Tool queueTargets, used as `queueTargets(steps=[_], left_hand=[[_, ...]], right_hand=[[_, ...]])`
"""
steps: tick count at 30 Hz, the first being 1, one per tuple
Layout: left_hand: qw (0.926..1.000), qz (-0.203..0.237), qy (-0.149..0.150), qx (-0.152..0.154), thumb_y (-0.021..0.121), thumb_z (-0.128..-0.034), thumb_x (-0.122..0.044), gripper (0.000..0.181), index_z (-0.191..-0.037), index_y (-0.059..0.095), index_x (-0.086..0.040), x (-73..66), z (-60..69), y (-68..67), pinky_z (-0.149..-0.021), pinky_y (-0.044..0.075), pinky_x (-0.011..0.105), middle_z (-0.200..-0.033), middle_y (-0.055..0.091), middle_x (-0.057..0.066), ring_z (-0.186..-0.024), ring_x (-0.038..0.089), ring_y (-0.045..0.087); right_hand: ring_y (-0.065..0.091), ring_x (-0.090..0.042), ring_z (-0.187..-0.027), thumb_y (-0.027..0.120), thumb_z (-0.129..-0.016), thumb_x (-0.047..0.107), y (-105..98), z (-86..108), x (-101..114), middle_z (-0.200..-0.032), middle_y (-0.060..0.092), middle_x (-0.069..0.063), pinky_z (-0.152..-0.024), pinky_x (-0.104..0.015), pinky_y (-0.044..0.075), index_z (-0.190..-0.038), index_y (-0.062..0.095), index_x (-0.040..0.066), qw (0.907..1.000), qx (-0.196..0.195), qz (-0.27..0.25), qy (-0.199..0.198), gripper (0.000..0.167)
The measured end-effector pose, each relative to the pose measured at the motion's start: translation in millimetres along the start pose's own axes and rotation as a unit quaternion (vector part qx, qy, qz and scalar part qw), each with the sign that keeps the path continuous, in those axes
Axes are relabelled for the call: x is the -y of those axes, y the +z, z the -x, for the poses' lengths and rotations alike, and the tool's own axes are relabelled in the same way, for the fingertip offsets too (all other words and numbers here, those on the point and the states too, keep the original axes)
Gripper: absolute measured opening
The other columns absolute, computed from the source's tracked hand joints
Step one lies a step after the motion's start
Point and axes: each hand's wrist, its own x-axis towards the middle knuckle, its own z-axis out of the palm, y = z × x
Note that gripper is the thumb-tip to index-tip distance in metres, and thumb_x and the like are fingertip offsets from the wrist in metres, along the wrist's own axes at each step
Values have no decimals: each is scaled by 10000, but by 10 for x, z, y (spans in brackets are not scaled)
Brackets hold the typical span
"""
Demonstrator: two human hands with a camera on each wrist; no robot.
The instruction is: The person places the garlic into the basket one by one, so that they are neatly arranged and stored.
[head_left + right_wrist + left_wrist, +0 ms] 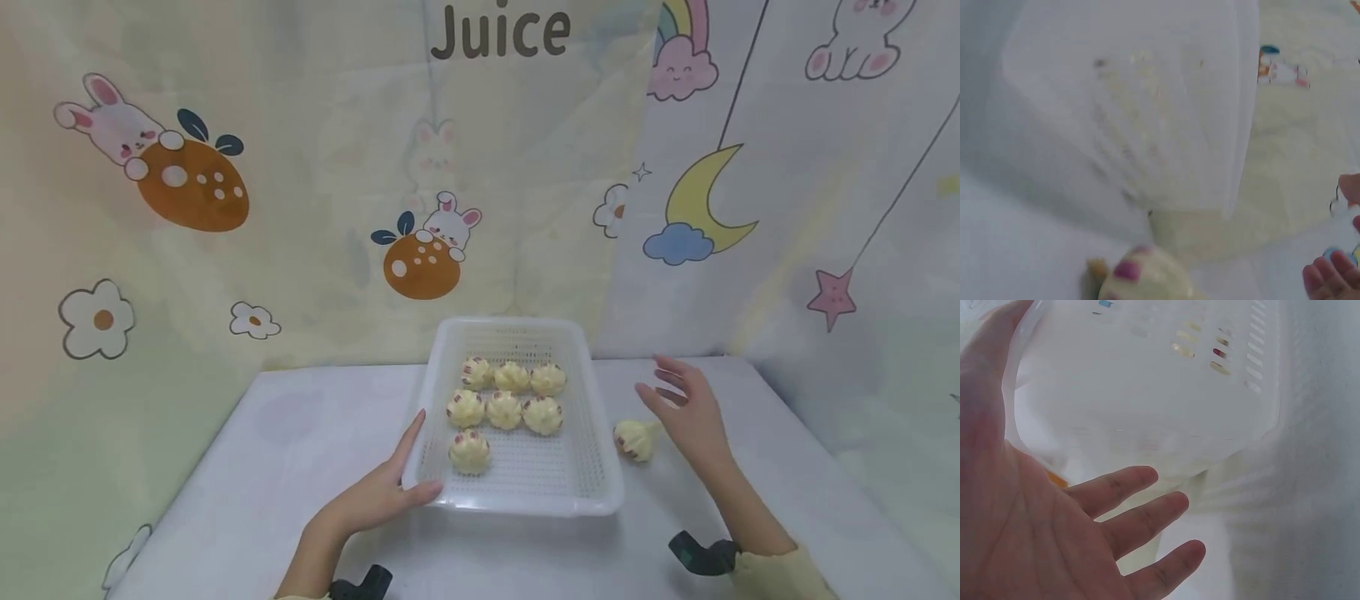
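Observation:
A white perforated plastic basket [525, 504] holds several cream garlic bulbs [504, 409] with reddish-purple marks, in rows. My left hand [378, 492] rests against the basket's near left corner, thumb at the front rim and index finger along the left side. The other three fingers [1141, 525] extend straight and apart below the basket in the left wrist view. Another garlic bulb [636, 439] lies on the table right of the basket. Just above and right of it is my right hand [690, 417], fingers loosely bent and holding nothing. The right wrist view shows that bulb [1147, 275] blurred.
The basket stands on a white-covered table [300, 450]. Behind it hangs a printed cloth backdrop [322, 250] with rabbits, flowers and a moon. A black wrist mount [705, 554] sits on the right forearm, another [363, 585] on the left.

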Motion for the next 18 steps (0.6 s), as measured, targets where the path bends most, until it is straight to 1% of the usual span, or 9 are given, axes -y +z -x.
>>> queueTargets(steps=[2,4,8,10,11,13,16,17,18], left_hand=[[10000,-72,55,9,640,-877,-415,945,-1496,-74,-425,3,-1,3,-1037,345,565,-1552,276,111,-1336,313,408],[9999,-115,115,14,637,-883,-399,940,-1498,-73,-420,9,14,-5,-1028,352,554,-1531,317,121,-1315,305,433],[9998,-104,174,58,633,-891,-379,934,-1501,-73,-412,10,53,-26,-1030,345,555,-1522,334,131,-1316,316,433],[9997,-93,201,82,631,-895,-366,931,-1501,-74,-411,4,55,-28,-1032,343,555,-1522,333,137,-1316,320,433],[9997,-91,218,84,630,-896,-362,930,-1502,-74,-409,0,51,-27,-1031,344,554,-1523,332,138,-1315,320,435],[9996,-71,246,95,628,-898,-350,928,-1503,-73,-406,-6,38,-21,-1026,351,553,-1519,338,144,-1306,324,448],[9995,2,274,137,624,-902,-343,926,-1504,-77,-397,-13,21,-12,-1026,351,567,-1523,323,163,-1305,351,449],[9995,43,269,162,622,-904,-342,924,-1503,-79,-399,-13,21,-12,-1027,349,574,-1527,313,167,-1310,361,443],[9995,78,265,181,620,-905,-342,923,-1503,-81,-399,-11,20,-12,-1026,347,583,-1531,303,174,-1313,375,436]], right_hand=[[474,-333,-1240,681,-879,283,-77,21,-227,-1381,431,-167,-874,-33,402,-1436,379,94,9995,-292,19,-80,661],[466,-328,-1230,699,-866,254,-128,36,-446,-1387,413,-186,-854,-1,377,-1479,298,111,9994,-329,48,-109,746],[432,-382,-1232,700,-866,211,-161,80,-819,-1412,376,-252,-851,-3,373,-1525,115,94,9995,270,25,-146,889],[416,-420,-1236,709,-858,191,-160,107,-940,-1428,350,-272,-859,-20,380,-1525,79,72,9980,607,50,-186,925],[407,-437,-1244,716,-852,182,-158,119,-982,-1437,336,-280,-893,-73,414,-1522,80,59,9969,747,86,-211,932],[382,-460,-1265,731,-835,170,-149,137,-1047,-1451,308,-282,-972,-243,446,-1508,116,31,9951,959,114,-209,923],[312,-489,-1311,753,-811,206,-122,155,-1133,-1472,249,-274,-1030,-529,347,-1483,186,8,9907,1317,329,-124,901],[282,-496,-1328,762,-801,228,-102,158,-1172,-1475,231,-270,-1023,-594,299,-1473,214,7,9886,1454,376,-78,895],[251,-501,-1342,767,-793,262,-79,162,-1212,-1480,219,-261,-1032,-623,273,-1466,238,13,9865,1578,434,-10,892]])
